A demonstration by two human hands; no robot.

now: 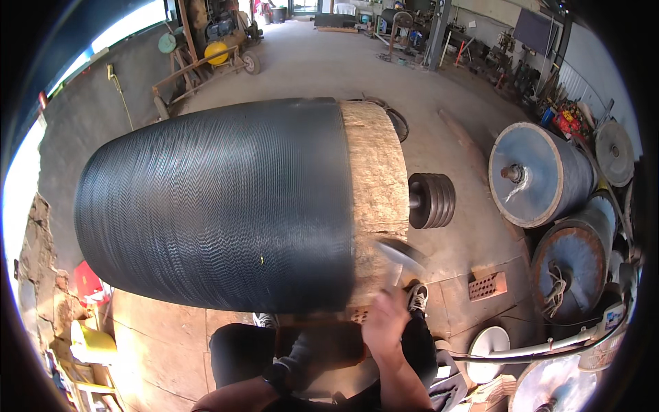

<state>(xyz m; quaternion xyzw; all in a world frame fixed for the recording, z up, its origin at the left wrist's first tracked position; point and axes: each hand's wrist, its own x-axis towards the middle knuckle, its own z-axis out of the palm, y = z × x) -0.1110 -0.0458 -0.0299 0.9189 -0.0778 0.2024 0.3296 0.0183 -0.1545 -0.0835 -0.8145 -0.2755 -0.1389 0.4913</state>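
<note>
1. Roller [220,206] lies sideways before us; our right hand [386,319] curls around a blurred, metal-headed tool [403,257].
2. Our left hand [303,356] is shadowed; we cannot tell its grip.
3. Fine black ridges [206,185] wrap the barrel beside a fibrous tan band [374,158].
4. Our right forearm [401,384] points upward; our left forearm [237,397] slants inward.

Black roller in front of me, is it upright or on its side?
Lying on its side: the black roller runs lengthwise across the view, its shaft projecting sideways.
</note>
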